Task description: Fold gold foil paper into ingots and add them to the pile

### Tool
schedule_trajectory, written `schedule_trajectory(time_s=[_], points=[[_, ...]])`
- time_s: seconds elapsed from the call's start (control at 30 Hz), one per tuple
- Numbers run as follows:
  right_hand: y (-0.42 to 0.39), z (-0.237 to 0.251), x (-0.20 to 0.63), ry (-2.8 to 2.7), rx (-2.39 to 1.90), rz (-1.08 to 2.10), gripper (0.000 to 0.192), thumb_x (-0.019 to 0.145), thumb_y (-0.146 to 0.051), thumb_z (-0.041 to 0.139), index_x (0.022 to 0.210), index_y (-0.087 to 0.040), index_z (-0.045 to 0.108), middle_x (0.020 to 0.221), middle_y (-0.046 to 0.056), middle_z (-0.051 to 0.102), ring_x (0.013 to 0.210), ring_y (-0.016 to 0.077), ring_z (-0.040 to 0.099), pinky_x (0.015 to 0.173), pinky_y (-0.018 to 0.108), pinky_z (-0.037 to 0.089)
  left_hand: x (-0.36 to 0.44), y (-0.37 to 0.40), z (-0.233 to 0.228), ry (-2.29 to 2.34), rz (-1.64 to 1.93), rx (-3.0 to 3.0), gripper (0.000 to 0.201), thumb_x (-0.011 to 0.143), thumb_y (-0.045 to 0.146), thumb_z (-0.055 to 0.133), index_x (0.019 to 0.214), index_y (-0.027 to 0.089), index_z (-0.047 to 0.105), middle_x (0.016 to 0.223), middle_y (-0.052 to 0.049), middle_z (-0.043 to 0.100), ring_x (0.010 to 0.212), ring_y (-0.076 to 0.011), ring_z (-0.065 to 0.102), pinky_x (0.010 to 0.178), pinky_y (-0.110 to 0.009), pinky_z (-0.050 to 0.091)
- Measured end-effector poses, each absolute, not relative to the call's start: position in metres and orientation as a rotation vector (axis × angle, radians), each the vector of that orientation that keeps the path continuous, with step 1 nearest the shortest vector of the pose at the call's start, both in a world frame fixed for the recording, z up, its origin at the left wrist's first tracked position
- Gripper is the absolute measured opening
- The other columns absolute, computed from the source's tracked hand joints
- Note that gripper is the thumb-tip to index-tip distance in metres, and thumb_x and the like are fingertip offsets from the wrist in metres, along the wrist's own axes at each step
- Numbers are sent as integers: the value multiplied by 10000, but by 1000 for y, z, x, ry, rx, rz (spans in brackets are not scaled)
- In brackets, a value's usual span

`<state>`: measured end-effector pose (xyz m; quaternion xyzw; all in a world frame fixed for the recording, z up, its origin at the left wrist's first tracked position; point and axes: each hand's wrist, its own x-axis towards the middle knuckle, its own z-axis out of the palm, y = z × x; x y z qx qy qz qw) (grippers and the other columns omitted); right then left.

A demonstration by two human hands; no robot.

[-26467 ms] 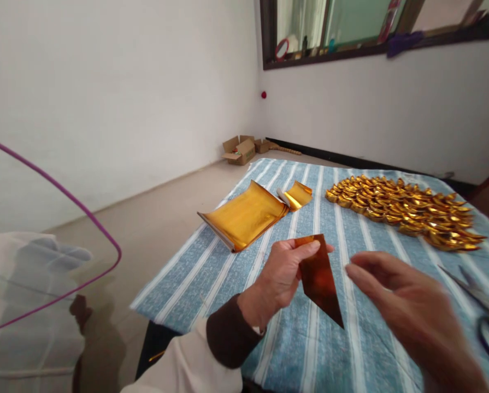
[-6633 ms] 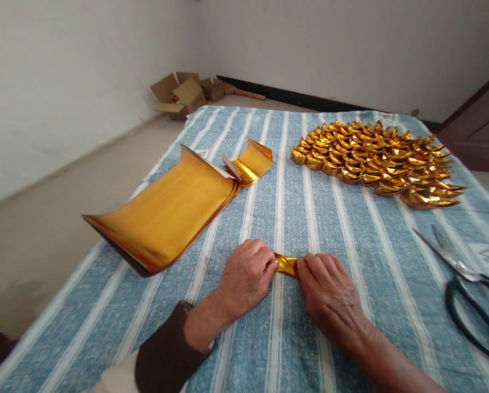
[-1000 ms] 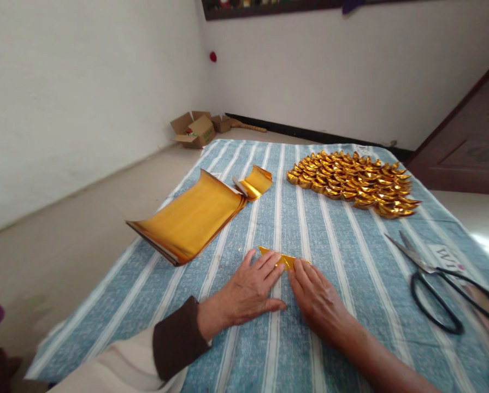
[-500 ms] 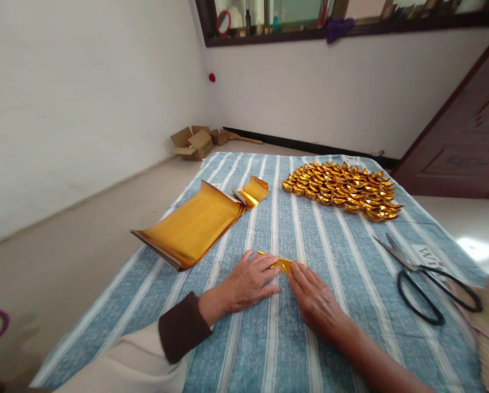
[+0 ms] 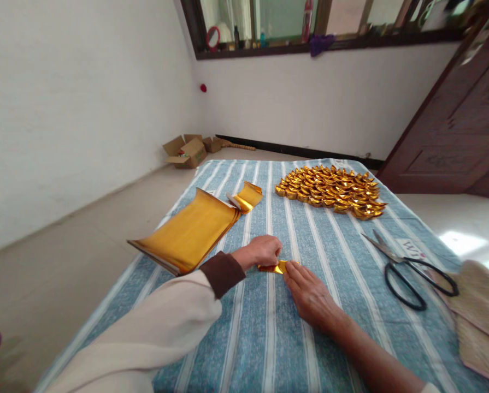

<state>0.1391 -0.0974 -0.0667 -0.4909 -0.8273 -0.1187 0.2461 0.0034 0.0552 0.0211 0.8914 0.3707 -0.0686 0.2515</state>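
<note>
The folded paper piece [image 5: 275, 267] between the hands is shiny gold. The left hand [image 5: 260, 251] comes out of a dark brown cuff [image 5: 222, 273] on a cream sleeve [image 5: 154, 333]. The cloth [image 5: 269, 338] over the tabletop is mottled blue with white stripes running lengthwise. The stack of foil sheets [image 5: 189, 232] is gold on its face, with pale edges; the smaller curled sheet [image 5: 246, 196] beside it is the same gold. The heap of folded ingots [image 5: 330, 188] is glossy gold with darker amber shadows. The scissors [image 5: 408, 267] have black handles and grey blades. The woven mat [image 5: 479, 305] is beige. The cardboard boxes [image 5: 187, 151] are tan, the door [image 5: 457, 131] dark reddish brown, the walls [image 5: 76, 109] white.
</note>
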Motion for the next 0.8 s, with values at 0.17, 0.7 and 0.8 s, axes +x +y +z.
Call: schedule_trajectory(time_s=[0.17,0.7,0.8], points=[[-96,-59,140,-2232,-1327,-242,420,859,-9,418,1226,-84,607,1288,194,608,1299,279,498,1003,470,519,6,62,19,1008,-243,2113,108,472,115,703,471,185,622,452,37,545,503,-145,500,527,-262,359],[-53,-18,134,-1066,-1413,1255,420,810,-497,640,976,-116,697,753,64,726,669,163,686,583,249,526,-36,15,16,1191,485,1249,213,608,290,718,711,152,592,655,22,598,579,-96,551,591,-234,433],[-39,-13,128,-914,-1354,1466,406,725,-529,705,754,-126,674,610,38,686,527,118,633,485,199,468,-32,9,10,1114,590,1105,251,556,270,785,688,133,620,632,7,616,575,-110,574,584,-242,444]])
